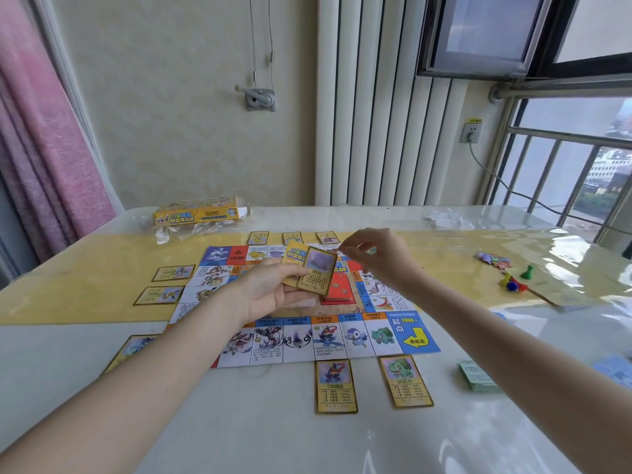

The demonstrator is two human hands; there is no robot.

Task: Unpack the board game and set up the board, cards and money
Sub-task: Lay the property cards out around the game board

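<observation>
This is a room in a home, likely an enclosed balcony or sunroom high up in an apartment block. A pink curtain (pixel 51 138) hangs at the left, pale textured wallpaper (pixel 178 97) covers the back wall, and a wall-mounted hand crank (pixel 258 97) with thin cables sits there. At the right a barred window (pixel 574 172) looks out over distant buildings, beside a wall socket (pixel 471 132). A glossy table (pixel 239 422) fills the foreground

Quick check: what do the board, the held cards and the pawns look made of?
Board: thin printed paper, matte; fold creases show. Cards in the left hand: thin card stock, slight sheen, probably coated. Pawns: moulded coloured plastic, likely; too small to confirm.
</observation>
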